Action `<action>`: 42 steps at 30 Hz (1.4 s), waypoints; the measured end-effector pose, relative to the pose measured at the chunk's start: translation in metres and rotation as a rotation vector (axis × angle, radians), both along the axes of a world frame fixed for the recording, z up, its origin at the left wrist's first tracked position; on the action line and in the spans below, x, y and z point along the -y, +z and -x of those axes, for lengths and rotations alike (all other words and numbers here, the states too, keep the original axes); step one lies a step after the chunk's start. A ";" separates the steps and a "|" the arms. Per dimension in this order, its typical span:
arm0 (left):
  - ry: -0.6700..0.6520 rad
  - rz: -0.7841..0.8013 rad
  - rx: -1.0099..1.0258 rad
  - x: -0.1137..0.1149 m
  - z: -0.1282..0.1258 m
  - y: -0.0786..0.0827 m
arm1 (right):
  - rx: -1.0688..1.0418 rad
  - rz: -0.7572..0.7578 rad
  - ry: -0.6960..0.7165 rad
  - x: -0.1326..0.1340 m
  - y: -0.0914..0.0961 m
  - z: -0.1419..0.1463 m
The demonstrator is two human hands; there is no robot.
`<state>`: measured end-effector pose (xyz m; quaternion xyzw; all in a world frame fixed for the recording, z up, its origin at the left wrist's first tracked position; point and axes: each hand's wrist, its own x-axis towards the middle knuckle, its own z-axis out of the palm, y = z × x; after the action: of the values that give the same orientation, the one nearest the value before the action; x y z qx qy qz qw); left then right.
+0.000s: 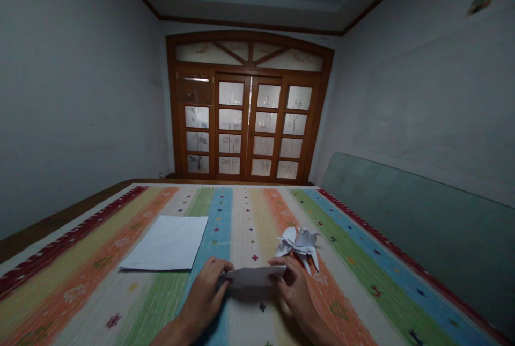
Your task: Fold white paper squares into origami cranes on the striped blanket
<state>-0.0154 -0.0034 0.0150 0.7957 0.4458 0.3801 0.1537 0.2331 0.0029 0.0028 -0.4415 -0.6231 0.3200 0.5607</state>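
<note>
A folded strip of white paper (254,277) is held level between my two hands, just above the striped tablecloth. My left hand (207,287) pinches its left end between thumb and fingers. At the right end, the thumb and fingers of my right hand (295,287) close on it in the same way. Beyond my right hand lie folded white paper flowers (298,244) with pointed petals; whether they are joined I cannot tell. Ahead of my left hand a stack of white paper sheets (167,243) rests flat.
The tablecloth (341,260) with coloured stripes covers the table, whose wooden edge (24,241) shows at left. A pale green board or backrest (402,206) stands along the right wall. Wooden doors with glass panes (247,126) close off the far end.
</note>
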 end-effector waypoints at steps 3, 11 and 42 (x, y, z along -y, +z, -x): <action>0.025 -0.093 -0.034 0.001 0.002 0.005 | 0.099 -0.090 0.041 0.004 0.003 0.000; -0.008 -0.054 -0.004 -0.003 0.003 -0.005 | 0.432 -0.320 0.216 0.011 -0.002 0.001; -0.230 -0.144 -0.359 -0.002 -0.001 -0.024 | 0.641 -0.155 0.135 0.009 -0.006 0.000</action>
<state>-0.0148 -0.0018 -0.0085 0.9052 0.3440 0.2431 0.0570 0.2327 -0.0062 -0.0030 -0.4334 -0.8180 0.1533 0.3457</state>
